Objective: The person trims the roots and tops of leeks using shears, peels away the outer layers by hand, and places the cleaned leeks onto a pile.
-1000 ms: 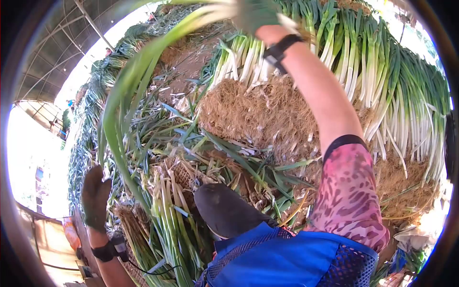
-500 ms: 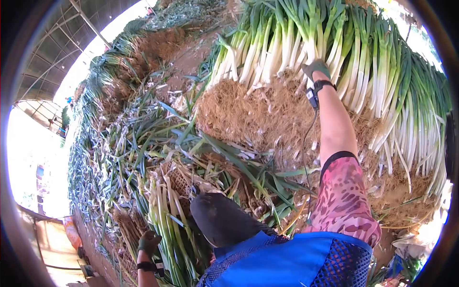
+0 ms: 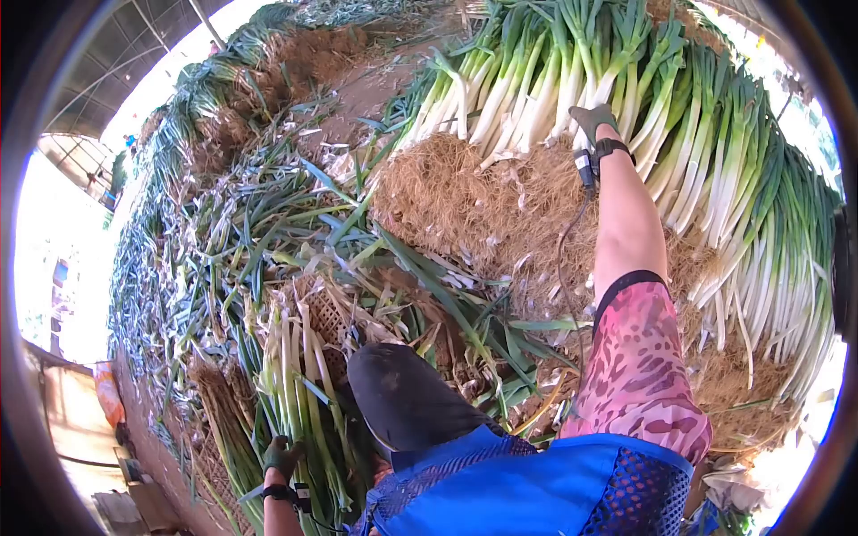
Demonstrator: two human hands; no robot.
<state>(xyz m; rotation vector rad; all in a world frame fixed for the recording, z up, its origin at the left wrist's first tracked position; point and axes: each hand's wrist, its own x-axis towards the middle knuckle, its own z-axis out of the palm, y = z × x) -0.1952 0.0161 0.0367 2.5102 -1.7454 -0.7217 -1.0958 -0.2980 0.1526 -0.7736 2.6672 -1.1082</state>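
My right hand [image 3: 593, 119], in a dark green glove with a black wrist strap, reaches far forward onto the white stalks of a big leek pile [image 3: 715, 152]. Its fingers curl around one stalk at the pile's near edge. Low on the left, my gloved left hand [image 3: 281, 456] is closed on a smaller bundle of leeks [image 3: 304, 393] that lies beside my dark knee [image 3: 407, 397]. A cable runs from the right wrist strap down along my arm.
Matted brown roots [image 3: 474, 201] front the big pile. Loose green leaves and trimmings [image 3: 223, 259] cover the ground to the left. A woven basket [image 3: 326, 326] sits half buried under the leaves. A greenhouse roof frame [image 3: 134, 62] shows at the upper left.
One second ago my right hand swung a long leek overhead and my left hand was raised open. Since then the right hand has gone to the pile and the left hand has dropped onto the bundle.
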